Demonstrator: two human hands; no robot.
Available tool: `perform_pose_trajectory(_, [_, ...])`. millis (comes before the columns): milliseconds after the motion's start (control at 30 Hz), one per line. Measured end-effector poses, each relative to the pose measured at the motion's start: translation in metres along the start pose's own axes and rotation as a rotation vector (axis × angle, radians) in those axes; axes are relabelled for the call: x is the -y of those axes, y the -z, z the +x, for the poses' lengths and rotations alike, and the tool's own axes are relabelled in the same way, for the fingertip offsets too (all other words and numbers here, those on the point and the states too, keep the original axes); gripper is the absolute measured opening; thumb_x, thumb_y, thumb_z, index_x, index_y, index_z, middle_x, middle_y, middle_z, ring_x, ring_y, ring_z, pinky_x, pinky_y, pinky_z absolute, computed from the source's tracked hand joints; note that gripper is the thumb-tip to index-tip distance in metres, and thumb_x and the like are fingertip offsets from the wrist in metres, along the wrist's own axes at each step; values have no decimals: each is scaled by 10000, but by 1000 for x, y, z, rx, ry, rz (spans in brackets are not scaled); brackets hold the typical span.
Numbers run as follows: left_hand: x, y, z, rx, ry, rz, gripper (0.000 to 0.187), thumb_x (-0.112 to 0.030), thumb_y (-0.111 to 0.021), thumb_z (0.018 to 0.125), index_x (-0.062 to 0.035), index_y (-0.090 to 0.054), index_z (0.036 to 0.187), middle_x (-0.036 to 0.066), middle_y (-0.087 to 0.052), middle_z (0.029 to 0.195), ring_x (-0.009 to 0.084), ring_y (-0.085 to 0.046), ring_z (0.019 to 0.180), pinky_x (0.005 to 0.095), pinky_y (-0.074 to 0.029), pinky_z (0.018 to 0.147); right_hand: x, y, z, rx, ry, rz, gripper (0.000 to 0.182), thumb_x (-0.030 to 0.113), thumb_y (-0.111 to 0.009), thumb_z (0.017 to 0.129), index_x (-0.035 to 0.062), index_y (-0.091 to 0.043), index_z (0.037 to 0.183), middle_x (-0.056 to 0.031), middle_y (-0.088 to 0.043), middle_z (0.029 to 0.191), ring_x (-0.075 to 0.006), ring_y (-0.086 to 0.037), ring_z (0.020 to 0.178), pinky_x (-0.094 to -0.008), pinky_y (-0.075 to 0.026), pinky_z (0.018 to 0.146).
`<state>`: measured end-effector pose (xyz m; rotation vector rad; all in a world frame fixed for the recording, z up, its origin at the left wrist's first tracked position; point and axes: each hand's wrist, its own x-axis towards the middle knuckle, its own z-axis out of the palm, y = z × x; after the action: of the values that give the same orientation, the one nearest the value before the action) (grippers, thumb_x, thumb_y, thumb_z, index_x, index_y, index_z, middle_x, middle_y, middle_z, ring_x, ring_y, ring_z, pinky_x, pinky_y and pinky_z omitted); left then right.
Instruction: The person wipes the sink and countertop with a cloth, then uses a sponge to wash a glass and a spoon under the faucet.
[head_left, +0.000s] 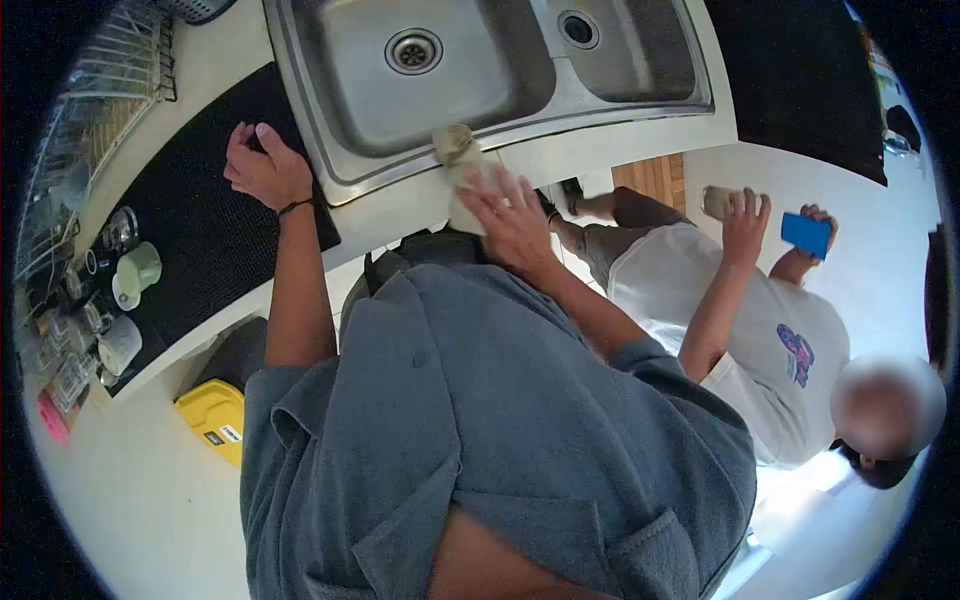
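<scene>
My left hand [268, 170] is above the black mat [215, 215] to the left of the sink, its fingers loosely curled, the thumb apart, and nothing visible in it. A dark band circles that wrist. At the counter's front edge a beige cloth [460, 150] hangs down, its bunched upper end by the sink rim. My right hand [512, 218] lies over the cloth's side with fingers spread, slightly blurred; it seems to touch the cloth. The steel double sink [350, 110] is just beyond, with a drain in each basin.
Cups, including a pale green mug [136, 272], and glassware stand along the mat's left. A wire dish rack [130, 90] is behind them. Below is a yellow lid [215, 415]. At right, a person [730, 300] holds a blue object [806, 235] and a beige one [716, 202].
</scene>
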<state>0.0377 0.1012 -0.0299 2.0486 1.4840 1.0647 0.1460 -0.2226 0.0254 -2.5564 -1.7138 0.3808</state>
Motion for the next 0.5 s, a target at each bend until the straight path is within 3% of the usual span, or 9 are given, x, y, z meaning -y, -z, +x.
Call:
perform_pose_trajectory(100, [-8, 3, 0, -1, 41, 21, 469, -403, -543, 933, -12, -567, 1191, 123, -631, 1093, 324, -463, 1080, 449, -313, 972, -45, 8, -16, -28, -291, -49, 711, 122, -614, 739, 176, -438, 1426, -165, -303, 1546, -346, -251, 1447, -572, -226, 1127])
perform_pose_trajectory(167, [-8, 3, 0, -7, 56, 23, 466, -402, -542, 935, -13, -567, 1191, 121, -631, 1094, 324, -463, 1081, 454, -315, 972, -86, 7, -33, -169, -434, -187, 685, 155, -607, 782, 155, -429, 1443, -154, -272, 1571, -353, -248, 1447, -543, -228, 1130])
perform_pose_trajectory(200, [-7, 2, 0, -7, 55, 31, 467, -402, -546, 933, -14, -567, 1191, 120, -631, 1094, 324, -463, 1080, 455, -314, 974, -111, -3, -42, -169, -477, -267, 670, 262, -621, 859, 147, -378, 1473, -158, -232, 1584, -364, -211, 1459, -574, -212, 1129])
perform_pose_trajectory(300, [-5, 4, -5, -32, 41, 46, 473, -418, -542, 938, -20, -571, 1193, 123, -636, 1096, 327, -476, 1078, 462, -318, 979, -129, 5, -51, -244, -542, -127, 644, 212, -614, 861, 153, -396, 1464, -166, -217, 1589, -363, -228, 1450, -551, -242, 1121])
perform_pose_trajectory(333, [-4, 5, -9, -52, 25, 50, 479, -433, -531, 946, -25, -576, 1194, 128, -642, 1099, 329, -487, 1077, 465, -324, 981, -116, 19, -47, -361, -513, -123, 610, 149, -584, 873, 141, -404, 1456, -189, -352, 1524, -390, -370, 1374, -510, -329, 1086])
perform_pose_trajectory(433, [-5, 8, -15, -93, -1, 54, 456, -412, -541, 952, -26, -576, 1192, 129, -647, 1093, 321, -502, 1072, 453, -334, 984, -64, 71, -22, -319, -630, 631, 579, 107, -560, 881, 132, -420, 1442, -196, -496, 1410, -423, -510, 1239, -480, -405, 1027])
perform_pose_trajectory(467, [-6, 11, -18, -110, -8, 57, 442, -395, -551, 951, -24, -574, 1190, 127, -647, 1088, 316, -503, 1070, 446, -335, 984, -50, 71, -12, -462, -482, 503, 528, 111, -542, 903, 128, -445, 1422, -188, -587, 1302, -442, -577, 1126, -456, -440, 980])
perform_pose_trajectory(500, [-7, 17, -19, -109, -32, 13, 419, -363, -567, 947, -22, -571, 1191, 126, -648, 1082, 307, -504, 1069, 438, -340, 983, -35, 73, -4, -492, -428, 565, 498, 114, -527, 917, 129, -458, 1410, -192, -590, 1296, -440, -581, 1120, -452, -447, 971])
